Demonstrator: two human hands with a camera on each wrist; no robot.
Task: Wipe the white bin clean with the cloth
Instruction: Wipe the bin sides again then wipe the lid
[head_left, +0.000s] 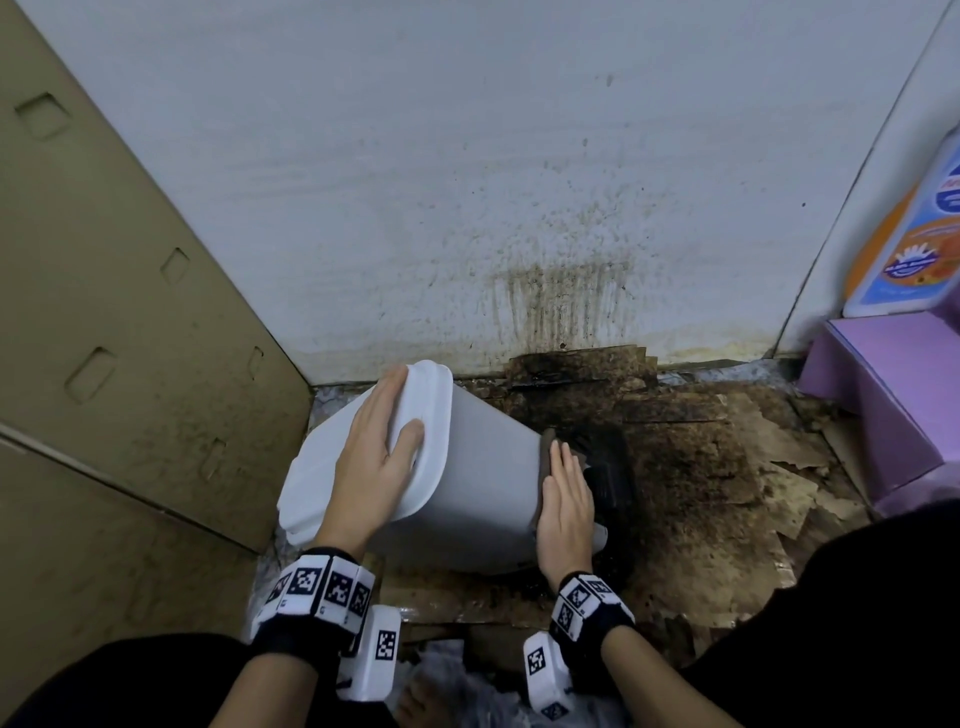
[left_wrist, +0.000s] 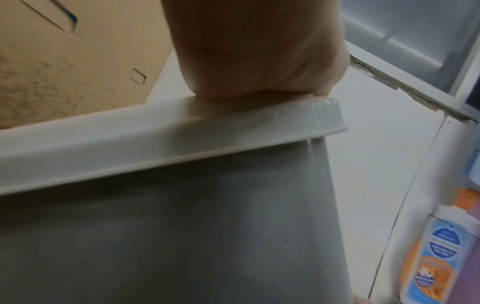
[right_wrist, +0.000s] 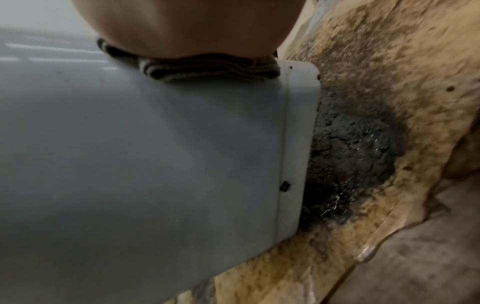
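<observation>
The white bin (head_left: 483, 467) lies tilted on the floor, lid end to the left and base to the right. My left hand (head_left: 374, 457) rests flat across the lid, fingers straight and thumb on the rim (left_wrist: 155, 139). My right hand (head_left: 566, 499) presses a dark striped cloth (head_left: 545, 452) flat against the bin's side near its base, fingers straight. In the right wrist view the cloth (right_wrist: 207, 70) shows bunched under the palm on the grey-white wall (right_wrist: 142, 154), which carries a few dark specks. Most of the cloth is hidden under the hand.
Stained, torn cardboard (head_left: 701, 467) covers the floor, with a wet black patch (right_wrist: 350, 160) right at the bin's base. A brown cardboard box (head_left: 130, 338) stands on the left, a dirty wall (head_left: 467, 182) behind. On the right are a purple box (head_left: 883, 405) and a bottle (head_left: 909, 249).
</observation>
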